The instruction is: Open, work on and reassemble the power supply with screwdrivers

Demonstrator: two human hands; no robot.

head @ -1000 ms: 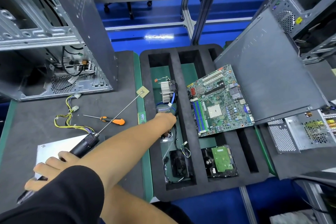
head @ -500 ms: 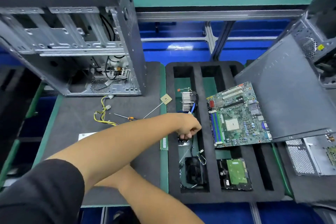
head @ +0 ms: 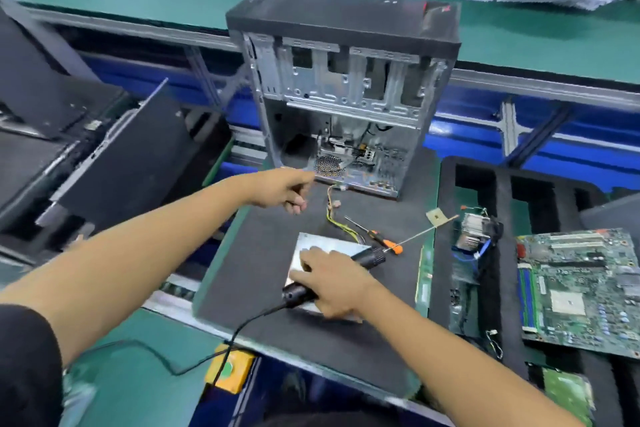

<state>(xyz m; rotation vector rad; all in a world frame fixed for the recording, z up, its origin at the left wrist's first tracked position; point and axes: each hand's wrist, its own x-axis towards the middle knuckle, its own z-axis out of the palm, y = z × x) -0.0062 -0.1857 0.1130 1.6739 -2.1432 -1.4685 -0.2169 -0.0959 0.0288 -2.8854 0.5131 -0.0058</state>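
Right hand [head: 332, 279] grips black power screwdriver [head: 369, 257], lying on silver power supply [head: 313, 244] at desk middle. Left hand [head: 284, 189] reaches far toward computer case [head: 346, 90], fingers loosely curled, holding nothing. Long bit points right at orange screwdriver [head: 384, 242]. Risk: bit swings, knocks small tool away. Cord [head: 207, 354] hangs off near edge, may snag. Yellow wires [head: 334, 218] may catch left hand.

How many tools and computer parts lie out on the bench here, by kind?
Screwdrivers: 2, electric screwdriver under the right hand, orange-handled screwdriver
Power supply: 1
Computer case: 1
Motherboard: 1
Heatsink: 1
Total: 6
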